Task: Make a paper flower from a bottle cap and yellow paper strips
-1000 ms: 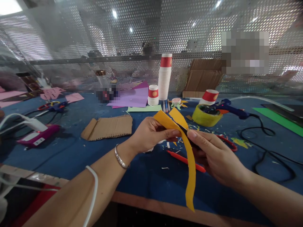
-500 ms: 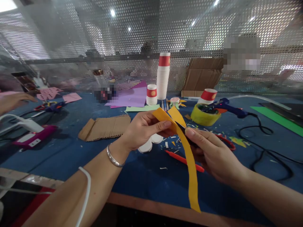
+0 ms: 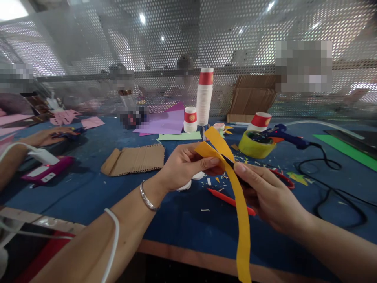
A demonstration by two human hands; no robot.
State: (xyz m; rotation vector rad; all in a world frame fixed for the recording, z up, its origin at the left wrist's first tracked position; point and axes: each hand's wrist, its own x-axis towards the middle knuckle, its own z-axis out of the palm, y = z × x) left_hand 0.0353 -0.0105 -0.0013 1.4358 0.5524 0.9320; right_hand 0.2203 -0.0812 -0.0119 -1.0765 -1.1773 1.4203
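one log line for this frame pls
left hand: pinching yellow paper | right hand: dark blade at paper | red marker: on table

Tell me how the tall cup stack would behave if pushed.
The cup stack would probably tip easily, being tall on a narrow base. It looks light for its size, seemingly thin paper. Nested rather than visibly fastened, the cups may separate.

A perforated metal screen (image 3: 165, 51) stands behind the blue table (image 3: 182, 220).
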